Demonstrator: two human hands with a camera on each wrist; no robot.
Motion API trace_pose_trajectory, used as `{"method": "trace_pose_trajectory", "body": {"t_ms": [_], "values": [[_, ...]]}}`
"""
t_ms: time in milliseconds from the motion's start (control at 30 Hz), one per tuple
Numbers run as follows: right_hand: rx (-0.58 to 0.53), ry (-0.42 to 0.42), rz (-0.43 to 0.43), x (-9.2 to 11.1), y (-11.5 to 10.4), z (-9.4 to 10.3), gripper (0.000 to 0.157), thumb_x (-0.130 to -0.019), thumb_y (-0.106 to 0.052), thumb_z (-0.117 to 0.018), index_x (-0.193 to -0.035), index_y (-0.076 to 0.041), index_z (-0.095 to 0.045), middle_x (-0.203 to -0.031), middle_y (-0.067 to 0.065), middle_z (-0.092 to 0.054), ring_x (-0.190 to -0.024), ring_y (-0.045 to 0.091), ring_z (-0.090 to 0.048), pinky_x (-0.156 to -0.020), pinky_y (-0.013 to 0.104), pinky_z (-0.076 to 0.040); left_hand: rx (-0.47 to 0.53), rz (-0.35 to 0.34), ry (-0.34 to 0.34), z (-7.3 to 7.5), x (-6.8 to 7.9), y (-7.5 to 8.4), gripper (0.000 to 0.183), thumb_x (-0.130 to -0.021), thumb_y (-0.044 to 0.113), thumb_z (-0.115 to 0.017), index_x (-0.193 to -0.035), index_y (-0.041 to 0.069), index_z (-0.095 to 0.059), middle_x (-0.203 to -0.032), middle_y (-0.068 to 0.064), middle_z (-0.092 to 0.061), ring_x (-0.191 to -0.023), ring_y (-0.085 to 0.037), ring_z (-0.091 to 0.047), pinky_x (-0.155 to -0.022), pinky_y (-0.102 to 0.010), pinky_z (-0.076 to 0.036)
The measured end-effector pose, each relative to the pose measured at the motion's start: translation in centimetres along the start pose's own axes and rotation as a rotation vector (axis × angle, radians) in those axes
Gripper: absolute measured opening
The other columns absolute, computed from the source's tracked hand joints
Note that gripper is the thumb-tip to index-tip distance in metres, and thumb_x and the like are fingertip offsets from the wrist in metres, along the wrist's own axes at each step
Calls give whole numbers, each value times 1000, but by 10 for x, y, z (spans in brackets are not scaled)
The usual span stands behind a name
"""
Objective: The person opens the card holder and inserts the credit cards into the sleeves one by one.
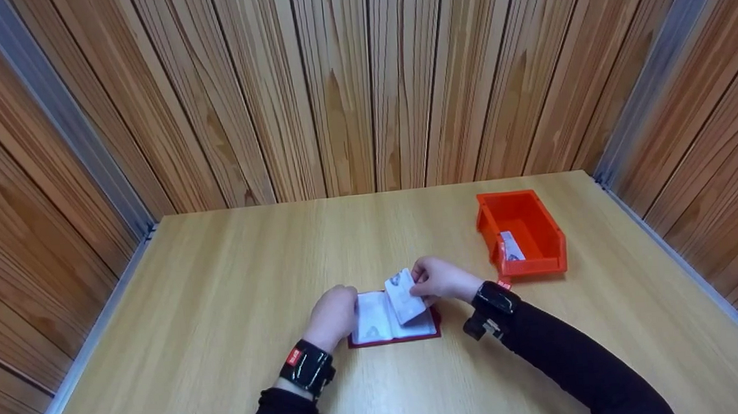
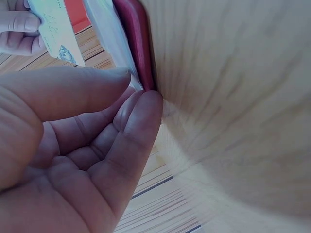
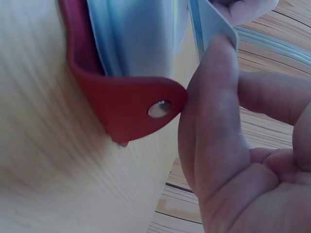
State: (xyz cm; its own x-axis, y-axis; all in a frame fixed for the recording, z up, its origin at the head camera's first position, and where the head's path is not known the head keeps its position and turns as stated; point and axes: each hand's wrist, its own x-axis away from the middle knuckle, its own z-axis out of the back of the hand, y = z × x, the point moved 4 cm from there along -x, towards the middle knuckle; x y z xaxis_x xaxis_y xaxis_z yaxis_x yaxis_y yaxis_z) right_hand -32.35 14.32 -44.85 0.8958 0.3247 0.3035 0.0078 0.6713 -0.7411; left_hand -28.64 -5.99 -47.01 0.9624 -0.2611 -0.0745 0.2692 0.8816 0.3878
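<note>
A red card holder [image 1: 371, 312] with clear sleeves lies open on the table. My left hand [image 1: 335, 314] pinches its left edge; in the left wrist view the thumb and fingertips meet at a corner of the red cover [image 2: 139, 46]. Over the right half, my right hand [image 1: 440, 280] holds a pale card [image 1: 405, 300] tilted between thumb and fingers. Dark print shows on one corner of the card [image 2: 59, 31] in the left wrist view. Beside the right fingers, a red strap with a metal snap [image 3: 159, 109] stands up from the holder's side.
An orange-red open bin [image 1: 543, 237] stands at the back right of the wooden table [image 1: 250, 267], with a pale card [image 1: 512, 246] inside near its front. Wood-panelled walls [image 1: 335, 92] enclose the back and sides.
</note>
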Motion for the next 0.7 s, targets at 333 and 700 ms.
{"method": "trace_pose_trajectory", "body": {"t_ms": [333, 700], "values": [[18, -18, -17, -5, -3, -12, 19, -90, -7, -70, -105, -6, -59, -95, 9, -59, -80, 21, -60, -68, 29, -55, -14, -19, 25, 0, 1, -1, 6, -83, -3, -68, -82, 0, -63, -75, -8, -56, -74, -26, -57, -71, -42, -50], [86, -10, -27, -7, -4, -22, 32, -89, -8, -72, -117, -4, -58, -99, 9, -59, -78, 21, -62, -66, 30, -55, -16, 42, -24, -1, -1, 0, 5, -86, -1, -67, -91, 0, -65, -80, -8, -57, -79, -25, -58, -75, -40, -50]]}}
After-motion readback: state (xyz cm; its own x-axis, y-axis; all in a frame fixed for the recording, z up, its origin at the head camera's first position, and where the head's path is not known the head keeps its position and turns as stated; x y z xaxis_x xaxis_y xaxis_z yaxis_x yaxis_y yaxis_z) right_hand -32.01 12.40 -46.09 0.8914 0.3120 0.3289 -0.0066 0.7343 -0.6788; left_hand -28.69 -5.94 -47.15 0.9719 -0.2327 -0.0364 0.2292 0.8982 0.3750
